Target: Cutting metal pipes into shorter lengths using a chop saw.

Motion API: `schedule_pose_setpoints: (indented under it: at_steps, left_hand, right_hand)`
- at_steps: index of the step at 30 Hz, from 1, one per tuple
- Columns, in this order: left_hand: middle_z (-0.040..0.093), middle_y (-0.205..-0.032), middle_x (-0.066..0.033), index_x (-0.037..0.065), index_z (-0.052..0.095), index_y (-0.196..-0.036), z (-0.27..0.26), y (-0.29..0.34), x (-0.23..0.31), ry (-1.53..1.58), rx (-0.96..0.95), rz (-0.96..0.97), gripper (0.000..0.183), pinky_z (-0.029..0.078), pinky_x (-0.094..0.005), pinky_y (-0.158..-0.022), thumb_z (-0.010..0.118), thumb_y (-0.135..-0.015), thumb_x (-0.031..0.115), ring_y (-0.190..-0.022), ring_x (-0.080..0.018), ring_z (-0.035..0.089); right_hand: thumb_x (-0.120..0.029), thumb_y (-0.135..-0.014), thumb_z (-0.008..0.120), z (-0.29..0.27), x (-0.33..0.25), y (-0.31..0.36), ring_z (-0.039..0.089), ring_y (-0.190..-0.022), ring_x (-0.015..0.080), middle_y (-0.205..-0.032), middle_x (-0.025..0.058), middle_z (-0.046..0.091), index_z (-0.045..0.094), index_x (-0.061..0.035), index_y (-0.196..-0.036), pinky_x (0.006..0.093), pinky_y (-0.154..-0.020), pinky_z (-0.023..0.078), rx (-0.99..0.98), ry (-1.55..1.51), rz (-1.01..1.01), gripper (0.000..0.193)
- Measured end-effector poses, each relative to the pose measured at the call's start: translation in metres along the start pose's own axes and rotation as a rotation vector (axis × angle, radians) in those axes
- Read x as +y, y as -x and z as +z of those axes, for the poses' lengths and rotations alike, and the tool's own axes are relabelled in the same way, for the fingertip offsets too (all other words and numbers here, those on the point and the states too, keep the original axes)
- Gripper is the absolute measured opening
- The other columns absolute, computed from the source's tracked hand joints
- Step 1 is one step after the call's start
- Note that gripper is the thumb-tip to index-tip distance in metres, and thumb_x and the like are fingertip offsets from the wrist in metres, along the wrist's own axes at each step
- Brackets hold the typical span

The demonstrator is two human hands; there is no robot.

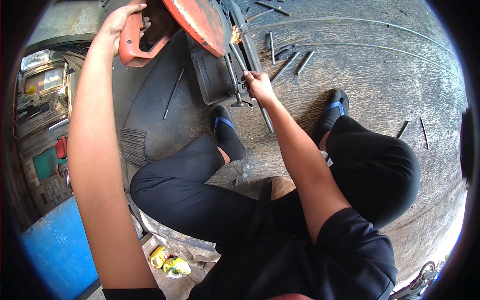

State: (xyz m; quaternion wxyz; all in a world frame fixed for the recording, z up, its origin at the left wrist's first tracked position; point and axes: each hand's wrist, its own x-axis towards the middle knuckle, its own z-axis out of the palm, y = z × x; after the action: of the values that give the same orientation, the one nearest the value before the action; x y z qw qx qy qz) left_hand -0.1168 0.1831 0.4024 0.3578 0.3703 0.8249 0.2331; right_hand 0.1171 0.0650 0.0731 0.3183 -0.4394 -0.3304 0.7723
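Observation:
My left hand [119,24] is wrapped round the red loop handle [131,44] of a cut-off saw at the top left. The saw's worn orange-red blade guard [197,22] is tilted above its dark metal base [212,75]. Small orange sparks [235,35] fly beside the guard. In front of the base, my right hand [257,86] grips a thin grey metal rod [266,119]. Its far end reaches up to the sparks; the near end sticks out below my fist. Beside my right hand is the clamp screw [231,72] of the saw. The blade itself is hidden by the guard.
Short cut rods [286,66] lie right of the saw, and a bundle of rods [134,146] lies left of my knee. Two long thin strands [360,20] curve across the floor. My sandalled feet [227,131] flank the rod. Yellow packets [160,256] lie lower left.

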Motion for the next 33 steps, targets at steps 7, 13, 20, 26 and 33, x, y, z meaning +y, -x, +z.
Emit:
schedule_pose_setpoints:
  at_steps: [7, 13, 20, 26, 33]
  left_hand:
    - [0.066, -0.088, -0.0016, 0.009, 0.059, -0.110, -0.004, 0.003, -0.002, -0.040, 0.012, -0.011, 0.040, 0.048, -0.0241, -0.058, 0.069, -0.080, 0.034, -0.076, -0.0118, 0.064]
    - [0.066, -0.090, -0.0016, 0.010, 0.058, -0.112, -0.002, 0.002, -0.001, -0.026, 0.039, -0.021, 0.041, 0.050, -0.0247, -0.060, 0.069, -0.081, 0.034, -0.079, -0.0118, 0.064]
    - [0.066, -0.088, -0.0016, 0.009, 0.058, -0.111, 0.001, 0.004, 0.001, -0.036, 0.022, -0.012, 0.040, 0.048, -0.0241, -0.057, 0.069, -0.080, 0.034, -0.077, -0.0116, 0.064]
    - [0.066, -0.085, -0.0025, 0.008, 0.058, -0.107, -0.005, 0.008, 0.001, -0.044, 0.044, -0.030, 0.039, 0.048, -0.0244, -0.058, 0.069, -0.080, 0.034, -0.075, -0.0120, 0.063]
    - [0.065, -0.083, -0.0031, 0.008, 0.059, -0.106, 0.000, -0.007, 0.005, -0.027, 0.025, -0.018, 0.038, 0.050, -0.0242, -0.057, 0.071, -0.080, 0.033, -0.070, -0.0123, 0.063]
  right_hand:
    - [-0.025, -0.088, 0.057, 0.011, -0.012, 0.012, 0.060, -0.071, 0.0408, -0.071, 0.0252, 0.060, 0.066, 0.0018, -0.079, 0.0418, -0.065, 0.047, 0.241, 0.543, -0.335, 0.030]
    - [-0.023, -0.087, 0.058, 0.011, -0.018, 0.019, 0.060, -0.069, 0.0421, -0.068, 0.0253, 0.059, 0.065, 0.0020, -0.077, 0.0452, -0.064, 0.048, 0.281, 0.617, -0.396, 0.028]
    - [-0.022, -0.086, 0.058, 0.011, -0.018, 0.018, 0.061, -0.071, 0.0423, -0.068, 0.0257, 0.059, 0.064, 0.0011, -0.075, 0.0459, -0.066, 0.049, 0.289, 0.681, -0.370, 0.027]
    - [-0.032, -0.091, 0.049, 0.007, -0.043, 0.019, 0.064, -0.081, 0.0406, -0.084, 0.0245, 0.065, 0.065, -0.0032, -0.087, 0.0474, -0.078, 0.050, 0.329, 0.835, -0.165, 0.034]
    - [-0.043, -0.089, 0.052, -0.076, -0.099, -0.051, 0.065, -0.090, 0.0376, -0.090, 0.0236, 0.067, 0.069, -0.0035, -0.093, 0.0430, -0.083, 0.050, 0.313, 0.983, 0.014, 0.043]
